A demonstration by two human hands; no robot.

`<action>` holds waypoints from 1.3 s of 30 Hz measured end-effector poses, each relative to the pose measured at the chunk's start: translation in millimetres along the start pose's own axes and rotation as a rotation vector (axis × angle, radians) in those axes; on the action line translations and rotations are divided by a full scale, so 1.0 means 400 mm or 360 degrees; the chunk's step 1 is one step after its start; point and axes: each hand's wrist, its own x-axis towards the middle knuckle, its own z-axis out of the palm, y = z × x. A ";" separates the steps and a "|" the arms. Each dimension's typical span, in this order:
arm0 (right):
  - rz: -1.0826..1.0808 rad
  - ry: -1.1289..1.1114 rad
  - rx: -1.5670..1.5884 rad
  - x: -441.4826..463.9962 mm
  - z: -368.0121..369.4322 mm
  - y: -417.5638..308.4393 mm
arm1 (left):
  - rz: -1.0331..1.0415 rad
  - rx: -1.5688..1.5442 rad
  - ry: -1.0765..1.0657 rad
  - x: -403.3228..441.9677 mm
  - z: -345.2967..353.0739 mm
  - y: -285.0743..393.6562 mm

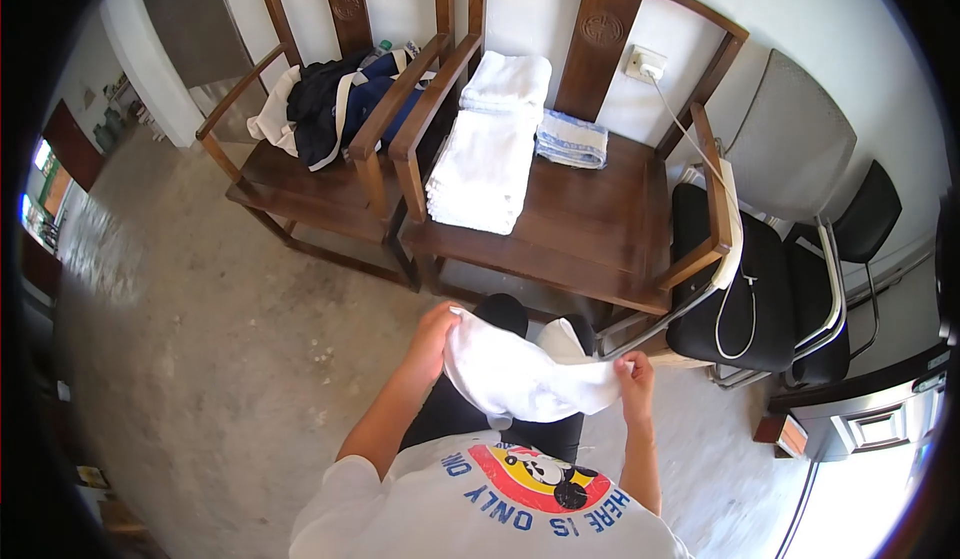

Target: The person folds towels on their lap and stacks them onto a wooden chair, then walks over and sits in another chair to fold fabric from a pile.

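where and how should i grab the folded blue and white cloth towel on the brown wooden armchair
Likely best by the front right corner of the folded blue and white cloth towel, coming from the open front of the brown wooden armchair, pinching the layers together. It lies flat with bare seat before that corner, while folded white cloths sit close by its left end.

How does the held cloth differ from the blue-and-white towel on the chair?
The held cloth looks all white; the blue-and-white towel is patterned. The held cloth sags between the left hand and right hand; the towel lies folded on the chair. Both are fabric.
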 end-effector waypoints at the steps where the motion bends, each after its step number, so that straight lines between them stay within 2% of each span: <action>1: 0.0023 0.0068 -0.0029 -0.005 0.000 0.002 | -0.0001 0.0090 0.0100 0.000 -0.012 -0.013; 3: 0.0035 0.0166 -0.0019 -0.003 0.002 0.019 | 0.0042 0.0172 0.0205 0.002 -0.030 -0.020; 9: -0.0104 0.0081 -0.0072 -0.001 0.033 0.013 | 0.0151 0.0253 0.0203 -0.020 -0.033 -0.024; 14: -0.0040 -0.0266 0.0120 -0.029 0.058 -0.056 | 0.0192 0.0320 0.0222 -0.026 -0.029 -0.018; 19: 0.0093 -0.0695 0.0398 -0.050 0.034 -0.040 | 0.0149 0.0217 0.0258 -0.017 -0.037 -0.024; 22: 0.0256 -0.0589 0.0104 -0.055 0.053 -0.057 | 0.0043 0.0158 0.0198 -0.024 -0.022 -0.019; 25: 0.0081 -0.0400 -0.0205 -0.046 0.064 -0.033 | -0.0034 0.0198 0.0145 -0.030 -0.012 -0.026; 28: -0.0011 -0.0477 -0.0294 -0.049 0.050 -0.038 | -0.0086 0.0289 0.0058 -0.039 -0.016 -0.024; 31: 0.0230 -0.1056 -0.0402 -0.070 0.032 -0.084 | -0.0034 0.0585 -0.0001 -0.054 -0.020 -0.019; 34: 0.0245 -0.1385 -0.0491 -0.097 0.037 -0.071 | -0.0002 0.0797 -0.0080 -0.053 -0.036 -0.037; 35: 0.0313 -0.1386 -0.0567 -0.103 0.040 -0.073 | 0.0016 0.0920 -0.0111 -0.053 -0.037 -0.044; 37: 0.0252 -0.1214 -0.0814 -0.120 0.042 -0.047 | 0.0063 0.1159 -0.0171 -0.053 -0.030 -0.061; 39: 0.0198 -0.1045 -0.0900 -0.118 0.041 -0.026 | 0.0518 0.1442 -0.0291 -0.051 0.009 -0.085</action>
